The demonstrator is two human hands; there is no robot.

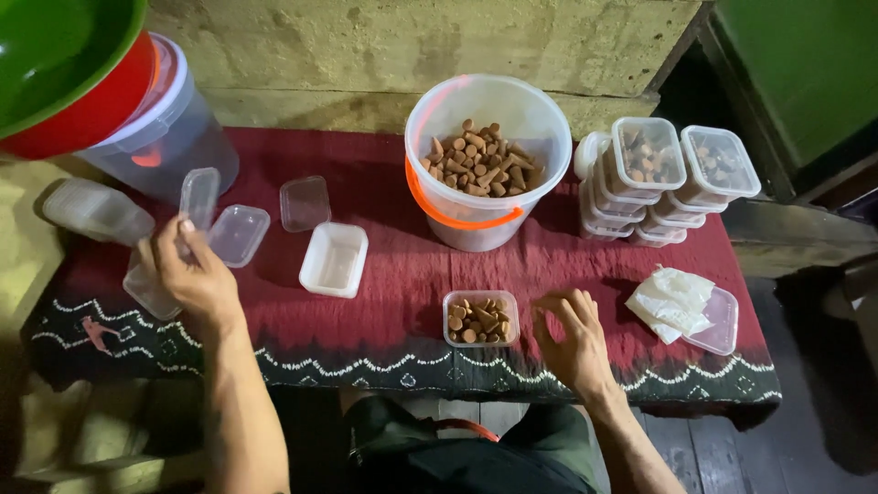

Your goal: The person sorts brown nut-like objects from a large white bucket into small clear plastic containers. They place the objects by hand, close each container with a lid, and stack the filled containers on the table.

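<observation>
My left hand (190, 273) rests among loose clear plastic lids (238, 234) at the left of the red cloth, with its fingers closed on one lid (198, 197). Fingers spread, my right hand (572, 338) rests on the cloth just right of a small clear container (481, 318) filled with brown cone-shaped pieces; it holds nothing. An empty white container (335, 260) lies between the two hands. Behind, a white bucket (487, 155) with an orange handle holds many more brown cones.
Stacks of filled, lidded containers (669, 183) stand at the back right. A crumpled white bag on a lid (679, 306) lies at the right. A clear bucket (169, 137) and nested red and green bowls (64, 73) stand at the back left. The table's front edge is near me.
</observation>
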